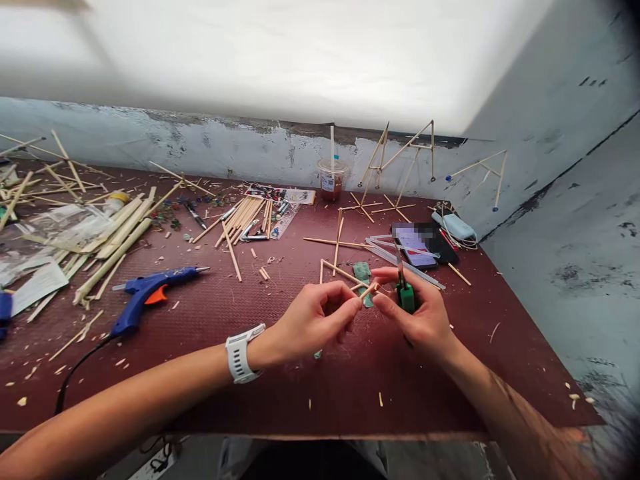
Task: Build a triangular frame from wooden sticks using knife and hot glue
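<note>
Near the middle of the table, my left hand (323,319) pinches a thin wooden stick (361,286) between thumb and fingertips. My right hand (423,310) is closed around a green-handled tool (406,297), whose narrow dark metal end points up. My right thumb and forefinger meet at the stick's end, where a thin reddish strand (379,288) shows; I cannot tell whether it is wire or thread. Other joined sticks (340,269) reach out just beyond my left fingers. Beneath the stick lies a green patterned strip (361,272), partly hidden by my hands.
A blue glue gun (150,290) lies at left, beside split bamboo strips (117,257). Bundled sticks (245,220) and a lidded cup with a straw (333,180) stand farther back. Clear glue sticks (405,260) cross a phone (417,243) at right, near stick frames (400,157).
</note>
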`<state>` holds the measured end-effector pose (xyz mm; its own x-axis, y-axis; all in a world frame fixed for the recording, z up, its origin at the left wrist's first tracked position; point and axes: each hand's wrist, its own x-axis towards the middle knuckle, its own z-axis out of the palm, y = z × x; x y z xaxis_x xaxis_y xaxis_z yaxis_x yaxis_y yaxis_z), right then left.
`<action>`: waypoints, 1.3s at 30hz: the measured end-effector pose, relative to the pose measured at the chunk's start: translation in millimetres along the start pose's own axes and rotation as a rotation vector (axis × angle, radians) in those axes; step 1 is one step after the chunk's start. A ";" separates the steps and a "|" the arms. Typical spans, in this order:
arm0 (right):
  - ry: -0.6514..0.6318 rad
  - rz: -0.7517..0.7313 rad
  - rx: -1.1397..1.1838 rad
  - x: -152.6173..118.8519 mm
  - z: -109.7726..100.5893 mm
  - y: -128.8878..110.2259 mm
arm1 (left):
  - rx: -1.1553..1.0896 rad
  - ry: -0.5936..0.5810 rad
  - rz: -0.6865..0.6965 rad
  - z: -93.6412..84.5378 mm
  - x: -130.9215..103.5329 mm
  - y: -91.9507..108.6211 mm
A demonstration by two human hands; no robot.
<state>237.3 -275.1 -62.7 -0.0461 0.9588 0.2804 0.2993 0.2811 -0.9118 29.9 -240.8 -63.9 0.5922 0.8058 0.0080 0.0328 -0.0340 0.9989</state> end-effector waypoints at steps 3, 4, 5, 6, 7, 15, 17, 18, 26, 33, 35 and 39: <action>0.050 -0.022 -0.069 0.2 -0.7 3.5 | 0.099 0.003 0.026 0.0 0.0 -2.0; 0.057 -0.011 -0.072 0.9 -2.1 5.5 | 0.129 0.006 0.041 0.0 -0.1 -2.7; 0.057 0.005 -0.067 1.7 -3.3 7.3 | 0.155 0.011 0.056 0.2 0.0 -3.3; 0.053 0.027 -0.057 2.3 -4.4 8.9 | 0.179 0.017 0.068 0.4 0.1 -3.8; 0.051 0.053 -0.046 2.9 -5.1 10.2 | 0.199 0.020 0.076 0.6 0.5 -4.3; -0.074 0.167 0.013 5.7 -8.4 8.7 | 0.129 -0.067 0.033 0.8 7.0 -7.9; -0.070 0.201 0.071 9.5 -14.1 9.3 | 0.107 -0.069 0.051 -0.1 7.8 -7.2; -0.030 0.211 0.093 12.2 -18.9 10.5 | 0.100 -0.069 0.068 -0.7 7.9 -6.7; 0.214 0.213 -0.469 29.8 -81.0 31.1 | -0.044 -0.020 0.031 -1.0 9.5 -9.6; 0.243 0.194 -0.942 24.2 -90.9 40.7 | -0.376 0.017 -0.139 -7.2 19.9 -6.8; 0.242 0.153 -0.868 19.9 -79.0 36.0 | -0.423 0.023 -0.182 -8.8 21.3 -5.5; 0.079 -0.016 -0.656 6.9 -43.4 18.1 | -0.447 0.039 -0.167 -8.6 20.3 -2.9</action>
<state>283.8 -265.2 -64.3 0.0073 0.9418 0.3360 0.8187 0.1873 -0.5428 34.9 -219.3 -66.2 0.5774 0.8004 -0.1613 -0.2300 0.3489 0.9085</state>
